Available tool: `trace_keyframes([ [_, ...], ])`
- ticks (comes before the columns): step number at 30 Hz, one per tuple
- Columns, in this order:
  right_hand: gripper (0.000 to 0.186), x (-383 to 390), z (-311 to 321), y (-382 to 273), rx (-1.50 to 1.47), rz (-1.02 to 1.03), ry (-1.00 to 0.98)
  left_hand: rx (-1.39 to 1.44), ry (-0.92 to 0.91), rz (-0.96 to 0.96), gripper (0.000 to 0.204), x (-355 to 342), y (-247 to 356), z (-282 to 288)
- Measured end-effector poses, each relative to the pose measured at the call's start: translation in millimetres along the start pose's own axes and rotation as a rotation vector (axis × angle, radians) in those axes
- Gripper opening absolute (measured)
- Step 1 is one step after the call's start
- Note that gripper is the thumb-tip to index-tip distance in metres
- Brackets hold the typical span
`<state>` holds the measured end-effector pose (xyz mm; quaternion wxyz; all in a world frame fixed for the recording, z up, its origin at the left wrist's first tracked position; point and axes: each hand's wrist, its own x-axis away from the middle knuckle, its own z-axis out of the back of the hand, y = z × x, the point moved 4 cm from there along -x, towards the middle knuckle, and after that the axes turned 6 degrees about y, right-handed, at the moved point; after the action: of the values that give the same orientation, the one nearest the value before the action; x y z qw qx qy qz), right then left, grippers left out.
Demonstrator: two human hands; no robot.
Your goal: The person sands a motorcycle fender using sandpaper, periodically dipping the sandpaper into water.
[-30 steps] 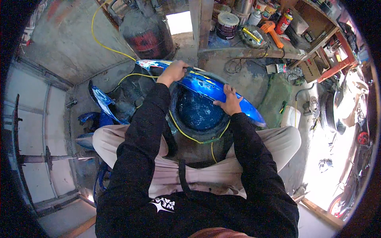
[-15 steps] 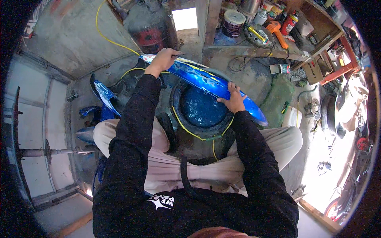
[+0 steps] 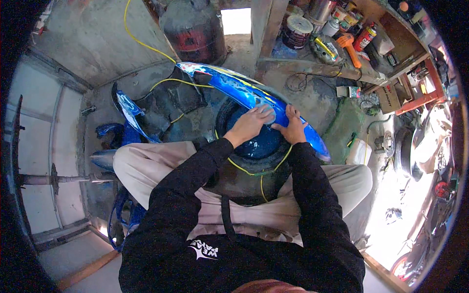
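Note:
A long curved blue fairing panel (image 3: 239, 92), with white and yellow graphics and worn patches, slants over a round black water tub (image 3: 251, 168). Bluish water (image 3: 256, 146) shows below the panel's near edge. My right hand (image 3: 294, 128) grips the panel near its right end, thumb on the near side and fingers over the face. Close beside it, my left hand (image 3: 250, 125) presses a small grey sheet (image 3: 266, 114), perhaps sandpaper, flat on the blue surface. The fingers of that hand are bent together over the sheet.
Other blue-and-white panels (image 3: 129, 110) lie at left. A yellow hose (image 3: 161, 82) runs across the floor and round the tub. At the back stand a dark metal tank (image 3: 193, 31) and a shelf (image 3: 317, 66) with cans and an orange tool (image 3: 349, 49). A white jug (image 3: 359, 152) stands at right.
My left hand has moved from the panel's far left end, right and nearer, to its middle beside my right hand. The right hand keeps its grip on the panel.

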<state>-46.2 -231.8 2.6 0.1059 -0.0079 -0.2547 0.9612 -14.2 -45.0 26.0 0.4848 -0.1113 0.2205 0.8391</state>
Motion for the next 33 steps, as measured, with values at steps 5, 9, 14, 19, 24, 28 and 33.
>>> trace_keyframes([
  [5,0.112,1.9,2.6,-0.9,-0.021,0.020,0.011,0.008,-0.005,-0.040,0.060,12.7,-34.6,-0.3],
  [9,0.110,3.4,3.1,-1.7,-0.022,0.027,0.046,0.024,0.057,0.243,0.048,16.9,-107.8,24.6],
  [14,0.111,1.4,4.4,-2.5,-0.013,0.035,0.046,-0.044,0.262,0.412,0.037,11.9,-119.8,36.3],
  [19,0.113,1.1,4.3,-2.4,-0.001,0.022,-0.012,0.108,0.118,0.008,0.036,9.6,-24.0,-5.3],
  [24,0.112,4.7,4.0,-2.8,-0.022,0.026,0.022,-0.012,0.167,0.130,0.035,21.5,-56.7,10.9],
  [28,0.110,4.3,4.4,-3.1,-0.023,0.026,0.025,-0.038,0.279,0.421,0.029,27.7,-132.1,49.5],
  [33,0.110,2.4,4.6,-3.7,-0.024,0.018,0.020,-0.019,0.284,0.563,0.035,30.3,-106.2,35.7],
])
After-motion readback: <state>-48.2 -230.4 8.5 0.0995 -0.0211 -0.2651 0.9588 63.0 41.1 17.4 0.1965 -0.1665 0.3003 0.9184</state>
